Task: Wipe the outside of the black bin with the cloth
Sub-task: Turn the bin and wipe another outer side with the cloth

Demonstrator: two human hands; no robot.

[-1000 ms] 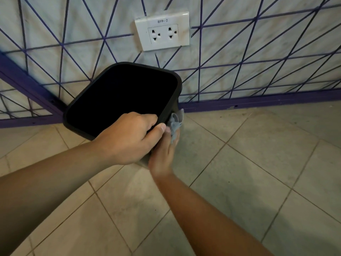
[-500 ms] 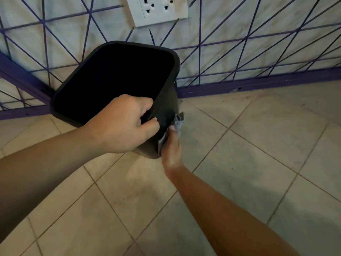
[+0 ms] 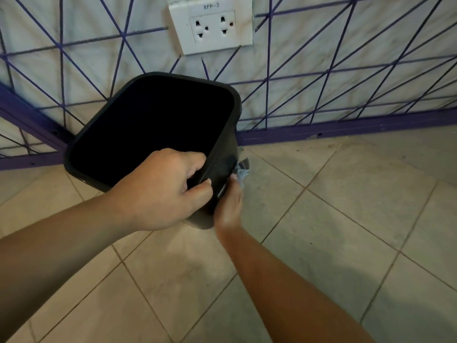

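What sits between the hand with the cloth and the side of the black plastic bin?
Nothing visible. The right hand presses the crumpled blue-grey cloth straight against the black plastic bin's outer wall, while the left hand grips its rim.

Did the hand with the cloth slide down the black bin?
Yes. The right hand with the blue-grey cloth slid lower down the black plastic bin, away from its rim, where it was a second ago.
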